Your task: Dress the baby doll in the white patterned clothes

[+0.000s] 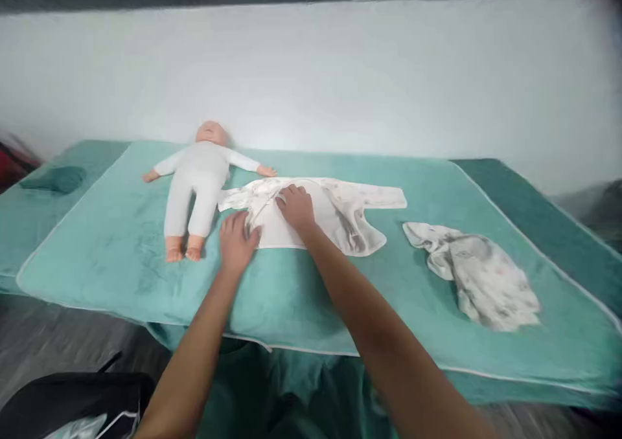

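A white baby shirt point(318, 213) with a faint print lies spread on the green sheet, sleeves out to both sides and its right front panel turned outward in folds. At the shirt's left side edge is my left hand point(236, 239), thumb apart from the fingers and touching the cloth. My right hand point(297, 207) is over the upper left part of the shirt, thumb and fingers closed on a bit of its fabric. Just left of the shirt, a baby doll point(197, 173) in a white suit lies on its back, arms spread.
A second printed white garment point(490, 277) lies crumpled at the right. The green sheet point(111, 251) covers a bed against a white wall point(311, 76). A dark green bundle point(56, 180) rests at the far left. Below the bed's front edge stands a black bag point(72, 400).
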`<state>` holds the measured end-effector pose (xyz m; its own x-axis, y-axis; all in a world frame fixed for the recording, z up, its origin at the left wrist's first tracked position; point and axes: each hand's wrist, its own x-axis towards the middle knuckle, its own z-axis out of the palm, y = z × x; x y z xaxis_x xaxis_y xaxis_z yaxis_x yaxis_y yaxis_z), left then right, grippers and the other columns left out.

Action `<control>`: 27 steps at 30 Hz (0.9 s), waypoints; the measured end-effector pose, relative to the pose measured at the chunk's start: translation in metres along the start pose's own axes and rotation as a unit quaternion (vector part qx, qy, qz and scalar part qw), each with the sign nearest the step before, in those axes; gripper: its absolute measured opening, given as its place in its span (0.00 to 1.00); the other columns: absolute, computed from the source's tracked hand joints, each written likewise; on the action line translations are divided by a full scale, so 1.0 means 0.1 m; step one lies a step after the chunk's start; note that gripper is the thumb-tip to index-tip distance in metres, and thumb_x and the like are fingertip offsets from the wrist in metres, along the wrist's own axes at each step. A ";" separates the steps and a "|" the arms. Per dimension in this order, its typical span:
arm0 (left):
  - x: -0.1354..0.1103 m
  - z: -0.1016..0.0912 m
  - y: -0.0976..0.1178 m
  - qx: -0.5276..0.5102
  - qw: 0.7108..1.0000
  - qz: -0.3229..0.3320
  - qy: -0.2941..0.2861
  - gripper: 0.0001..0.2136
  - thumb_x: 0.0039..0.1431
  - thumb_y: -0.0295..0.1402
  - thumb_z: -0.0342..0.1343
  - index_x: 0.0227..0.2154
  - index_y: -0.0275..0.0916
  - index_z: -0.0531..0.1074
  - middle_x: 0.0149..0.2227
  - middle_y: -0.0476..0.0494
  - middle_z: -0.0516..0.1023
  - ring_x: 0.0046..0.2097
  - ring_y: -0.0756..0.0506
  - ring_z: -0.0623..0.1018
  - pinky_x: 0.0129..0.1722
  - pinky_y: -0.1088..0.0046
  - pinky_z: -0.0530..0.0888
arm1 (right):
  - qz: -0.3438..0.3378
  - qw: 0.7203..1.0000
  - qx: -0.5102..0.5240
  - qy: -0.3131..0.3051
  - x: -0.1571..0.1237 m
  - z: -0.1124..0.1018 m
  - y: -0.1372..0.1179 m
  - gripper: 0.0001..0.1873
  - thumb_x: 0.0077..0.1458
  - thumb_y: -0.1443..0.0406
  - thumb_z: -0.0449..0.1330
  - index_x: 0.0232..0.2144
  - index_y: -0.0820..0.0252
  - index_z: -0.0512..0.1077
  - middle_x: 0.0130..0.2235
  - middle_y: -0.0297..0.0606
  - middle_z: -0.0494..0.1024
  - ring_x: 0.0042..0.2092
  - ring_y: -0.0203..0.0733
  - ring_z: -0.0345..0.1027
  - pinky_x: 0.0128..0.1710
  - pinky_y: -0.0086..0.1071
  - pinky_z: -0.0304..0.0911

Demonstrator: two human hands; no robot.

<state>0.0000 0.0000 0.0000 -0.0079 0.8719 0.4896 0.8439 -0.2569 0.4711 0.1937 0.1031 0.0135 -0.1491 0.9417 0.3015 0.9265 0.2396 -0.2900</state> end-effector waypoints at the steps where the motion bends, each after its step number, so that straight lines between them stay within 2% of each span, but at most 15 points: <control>1: -0.04 0.01 0.03 0.020 1.000 0.003 -0.009 0.23 0.64 0.39 0.60 0.59 0.37 0.71 0.58 0.35 0.75 0.61 0.34 0.70 0.63 0.53 0.67 | -0.011 1.000 0.009 -0.003 -0.01 0.00 0.04 0.18 0.68 0.62 0.51 0.52 0.59 0.76 0.55 0.47 0.78 0.56 0.58 0.65 0.53 0.49 0.64; 4: -0.14 0.02 0.11 0.072 0.997 -0.005 -0.019 0.21 0.62 0.34 0.59 0.58 0.38 0.73 0.57 0.33 0.73 0.60 0.32 0.70 0.62 0.51 0.68 | -0.043 0.998 0.041 -0.015 -0.01 0.02 0.12 0.21 0.66 0.69 0.48 0.55 0.57 0.75 0.60 0.43 0.77 0.59 0.54 0.64 0.57 0.47 0.63; 7: -0.15 0.03 0.16 0.113 0.993 -0.035 0.000 0.19 0.62 0.29 0.57 0.55 0.39 0.77 0.54 0.31 0.72 0.57 0.31 0.70 0.59 0.51 0.69 | -0.073 0.994 0.081 -0.029 -0.01 0.04 0.16 0.26 0.64 0.72 0.48 0.59 0.55 0.74 0.64 0.38 0.74 0.64 0.51 0.62 0.61 0.47 0.60; 11: -0.13 0.02 0.18 0.122 0.991 -0.056 0.028 0.12 0.61 0.30 0.58 0.46 0.37 0.80 0.52 0.31 0.73 0.55 0.31 0.70 0.55 0.51 0.70 | -0.069 0.990 0.120 -0.039 0.00 0.06 0.16 0.30 0.64 0.69 0.49 0.66 0.53 0.66 0.71 0.36 0.65 0.70 0.50 0.58 0.67 0.50 0.56; 13: -0.13 0.01 0.16 0.108 0.992 -0.044 0.044 0.07 0.62 0.31 0.58 0.39 0.37 0.80 0.50 0.31 0.74 0.54 0.32 0.71 0.55 0.51 0.70 | -0.064 0.989 0.127 -0.045 0.01 0.06 0.16 0.30 0.64 0.66 0.51 0.68 0.53 0.63 0.72 0.37 0.63 0.71 0.51 0.57 0.68 0.51 0.54; 15: -0.13 0.00 0.14 0.075 0.995 -0.016 0.067 0.08 0.65 0.34 0.57 0.37 0.37 0.79 0.48 0.32 0.76 0.52 0.34 0.72 0.55 0.53 0.70 | -0.056 0.989 0.129 -0.048 0.02 0.07 0.16 0.32 0.65 0.63 0.53 0.69 0.55 0.61 0.72 0.41 0.63 0.71 0.53 0.57 0.69 0.52 0.52; 17: -0.15 0.00 0.12 0.032 0.996 0.009 0.084 0.10 0.69 0.36 0.53 0.39 0.37 0.78 0.44 0.34 0.78 0.49 0.37 0.74 0.52 0.57 0.71 | -0.040 0.989 0.139 -0.044 0.03 0.08 0.15 0.35 0.64 0.61 0.55 0.71 0.59 0.58 0.71 0.46 0.64 0.70 0.56 0.58 0.69 0.54 0.52; 19: -0.16 0.01 0.10 -0.002 0.997 0.026 0.077 0.12 0.72 0.37 0.50 0.41 0.37 0.77 0.40 0.37 0.79 0.45 0.40 0.76 0.47 0.62 0.72 | -0.023 0.984 0.171 -0.033 0.03 0.09 0.15 0.40 0.62 0.58 0.58 0.72 0.62 0.54 0.69 0.50 0.67 0.69 0.59 0.61 0.68 0.55 0.53; 22: -0.18 0.04 0.10 -0.012 0.998 0.052 0.039 0.14 0.73 0.38 0.47 0.43 0.38 0.77 0.37 0.40 0.81 0.40 0.42 0.79 0.42 0.65 0.71 | -0.002 0.967 0.254 -0.018 0.04 0.09 0.17 0.47 0.59 0.54 0.63 0.74 0.57 0.50 0.64 0.45 0.74 0.65 0.59 0.66 0.67 0.55 0.56; 25: -0.20 0.06 0.11 0.006 0.998 0.059 0.026 0.15 0.74 0.38 0.45 0.44 0.37 0.77 0.35 0.41 0.83 0.36 0.44 0.80 0.38 0.67 0.70 | 0.020 0.934 0.355 -0.037 0.05 0.07 0.22 0.39 0.59 0.56 0.62 0.71 0.49 0.58 0.56 0.37 0.81 0.60 0.53 0.72 0.65 0.51 0.59; 27: -0.21 0.07 0.12 0.025 0.997 0.065 0.028 0.16 0.75 0.38 0.44 0.45 0.37 0.76 0.34 0.41 0.83 0.35 0.44 0.80 0.36 0.68 0.70 | 0.025 0.902 0.429 -0.050 0.05 0.04 0.26 0.32 0.58 0.58 0.62 0.65 0.50 0.67 0.49 0.35 0.82 0.54 0.48 0.75 0.62 0.47 0.63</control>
<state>0.0136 -0.0190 -0.0099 0.0736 0.8074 0.5853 0.8659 -0.3430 0.3642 0.2156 0.1147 0.0037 -0.1837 0.9629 0.1979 0.3308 0.2501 -0.9100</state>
